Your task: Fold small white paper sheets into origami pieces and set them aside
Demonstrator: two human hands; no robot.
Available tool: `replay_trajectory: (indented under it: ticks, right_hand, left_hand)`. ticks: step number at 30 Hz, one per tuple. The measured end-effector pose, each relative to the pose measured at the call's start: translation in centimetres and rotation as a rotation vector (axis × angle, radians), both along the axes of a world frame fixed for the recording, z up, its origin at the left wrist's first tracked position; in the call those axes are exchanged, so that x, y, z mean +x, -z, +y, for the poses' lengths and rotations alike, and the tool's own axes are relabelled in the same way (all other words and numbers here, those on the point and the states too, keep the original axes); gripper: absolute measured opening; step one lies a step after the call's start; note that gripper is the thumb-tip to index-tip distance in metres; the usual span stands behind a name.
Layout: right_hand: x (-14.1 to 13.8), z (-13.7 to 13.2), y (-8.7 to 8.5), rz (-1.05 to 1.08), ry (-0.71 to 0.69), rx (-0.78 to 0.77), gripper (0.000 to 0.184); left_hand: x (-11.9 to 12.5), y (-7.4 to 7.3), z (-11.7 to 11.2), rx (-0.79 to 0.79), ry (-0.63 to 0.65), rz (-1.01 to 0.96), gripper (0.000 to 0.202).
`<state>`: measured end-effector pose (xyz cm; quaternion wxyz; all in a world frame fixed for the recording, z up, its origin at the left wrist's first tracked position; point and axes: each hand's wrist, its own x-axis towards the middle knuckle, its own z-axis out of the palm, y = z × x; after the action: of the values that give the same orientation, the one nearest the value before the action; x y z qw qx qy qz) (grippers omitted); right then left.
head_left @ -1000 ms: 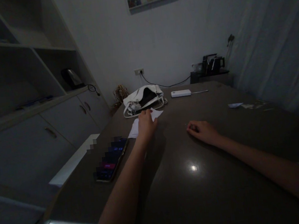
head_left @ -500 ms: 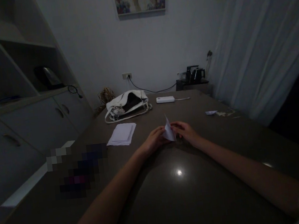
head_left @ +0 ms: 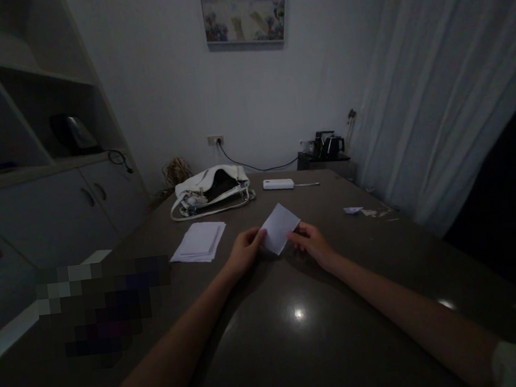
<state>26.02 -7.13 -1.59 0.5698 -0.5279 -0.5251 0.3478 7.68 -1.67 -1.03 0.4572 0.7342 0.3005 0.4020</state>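
A small white sheet of paper point(head_left: 280, 227) is held up over the dark table point(head_left: 304, 350), tilted like a diamond. My left hand point(head_left: 245, 252) pinches its left corner, and my right hand point(head_left: 311, 244) pinches its right lower edge. Both hands rest low, near the tabletop. A stack of white paper sheets point(head_left: 199, 242) lies flat to the left of my left hand.
A white handbag point(head_left: 211, 189) lies open at the far side, with a white power bank point(head_left: 278, 184) and its cable beside it. Small paper scraps point(head_left: 353, 210) sit at the right. Cabinets stand left, a curtain right, a kettle point(head_left: 327, 145) at the back.
My left hand took a sheet from the stack and brought it to the middle. My right hand joined it. The sheet went from edge-on to facing me.
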Motion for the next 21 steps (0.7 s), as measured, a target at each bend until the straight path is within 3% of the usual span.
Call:
replay_trajectory:
  ticks: [5,13,21]
  right_hand:
    - [0.1,0.1,0.3,0.001,0.054,0.024,0.025]
    - [-0.1,-0.1,0.3,-0.061,-0.05,-0.013,0.035]
    - [0.0,-0.2,0.2,-0.089,-0.037,-0.009,0.033]
  left_hand:
    - [-0.2,0.2,-0.1,0.026,-0.002,0.096,0.044]
    - [-0.5,0.6,0.5,0.094,-0.056,0.031,0.033]
    - [-0.6,0.9,0.9,-0.127,-0.032,-0.086,0.027]
